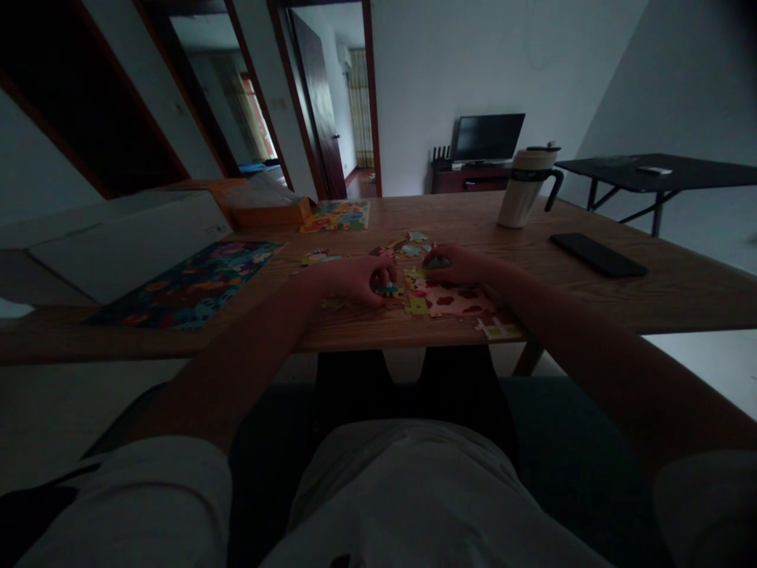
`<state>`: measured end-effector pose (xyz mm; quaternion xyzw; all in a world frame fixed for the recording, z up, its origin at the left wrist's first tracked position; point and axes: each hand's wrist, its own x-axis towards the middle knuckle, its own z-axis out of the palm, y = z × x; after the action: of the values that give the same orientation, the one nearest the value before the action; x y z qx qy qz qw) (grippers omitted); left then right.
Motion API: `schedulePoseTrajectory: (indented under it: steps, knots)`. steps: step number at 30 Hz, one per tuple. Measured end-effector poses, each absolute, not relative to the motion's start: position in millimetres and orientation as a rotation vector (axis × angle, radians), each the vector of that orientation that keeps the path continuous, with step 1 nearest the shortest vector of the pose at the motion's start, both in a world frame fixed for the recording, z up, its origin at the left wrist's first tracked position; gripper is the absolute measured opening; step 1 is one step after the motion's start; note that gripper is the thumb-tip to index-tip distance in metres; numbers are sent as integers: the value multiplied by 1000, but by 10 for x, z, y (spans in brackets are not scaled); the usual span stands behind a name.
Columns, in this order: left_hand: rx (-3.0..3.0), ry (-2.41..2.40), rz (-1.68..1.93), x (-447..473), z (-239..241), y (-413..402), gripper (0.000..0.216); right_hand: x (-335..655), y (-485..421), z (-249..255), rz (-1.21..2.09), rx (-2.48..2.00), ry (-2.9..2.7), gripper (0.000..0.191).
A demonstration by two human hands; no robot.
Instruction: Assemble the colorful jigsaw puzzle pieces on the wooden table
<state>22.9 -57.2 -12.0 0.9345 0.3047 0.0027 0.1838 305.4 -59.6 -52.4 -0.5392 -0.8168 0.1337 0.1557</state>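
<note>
Puzzle time at the bench (650, 292)

Left hand (355, 280) pinches a puzzle piece (387, 290); right hand (458, 267) rests curled on the half-done puzzle (453, 300), grip unclear. Pieces look light, thin, bendy — grab by edges.

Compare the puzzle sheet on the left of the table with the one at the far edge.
The left puzzle sheet looks larger, darker, mostly blue and purple, and lies near the white box. The far puzzle sheet looks smaller, brighter, with yellow and orange, beside the cardboard box. Both lie flat on the table.
</note>
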Motion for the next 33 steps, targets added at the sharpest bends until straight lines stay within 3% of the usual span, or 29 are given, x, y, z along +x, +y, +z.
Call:
schedulePoseTrajectory:
  steps: [18, 33]
  knots:
    - [2689, 775, -12, 184, -106, -865, 39, 3058, -590, -535, 406, -1482, -2339, 31]
    - [2726, 736, 114, 225, -206, -987, 42, 3051, -635, -515, 410, -1504, -2333, 31]
